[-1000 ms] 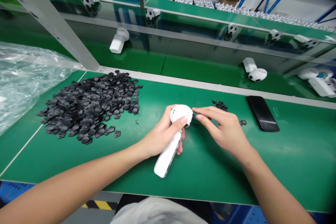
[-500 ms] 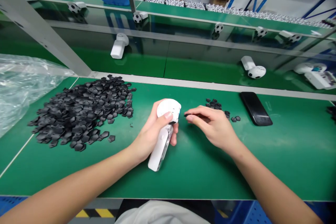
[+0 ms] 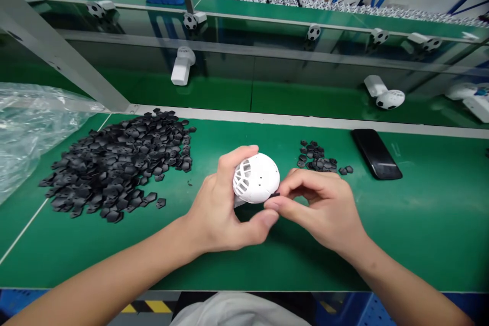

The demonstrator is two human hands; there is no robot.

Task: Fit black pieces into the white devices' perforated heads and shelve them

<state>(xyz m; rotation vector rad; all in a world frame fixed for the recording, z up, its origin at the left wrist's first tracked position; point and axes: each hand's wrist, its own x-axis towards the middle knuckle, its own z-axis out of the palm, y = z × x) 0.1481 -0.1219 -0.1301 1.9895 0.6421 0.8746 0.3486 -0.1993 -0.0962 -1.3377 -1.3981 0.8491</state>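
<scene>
My left hand (image 3: 225, 204) is wrapped round a white device (image 3: 262, 178) with a round, slotted head, whose face now points up. Between the thumb and forefinger of my right hand (image 3: 317, 209) is a small black piece (image 3: 274, 195), held against the lower right edge of the round head. A large pile of black pentagonal pieces (image 3: 126, 163) lies on the green table to the left. Beyond my right hand sits a smaller group of black pieces (image 3: 315, 155).
A black phone (image 3: 376, 154) lies at the right. Clear plastic bags (image 3: 34, 127) rest at the far left. Behind the table's metal edge (image 3: 267, 118), a green conveyor (image 3: 214, 91) carries white devices with football-patterned heads (image 3: 389, 99). A slanted metal post (image 3: 69, 51) stands at left.
My left hand has turned the device so its slotted round head faces up. My right hand has brought the black piece to the head's edge. Devices on the near conveyor have shifted right.
</scene>
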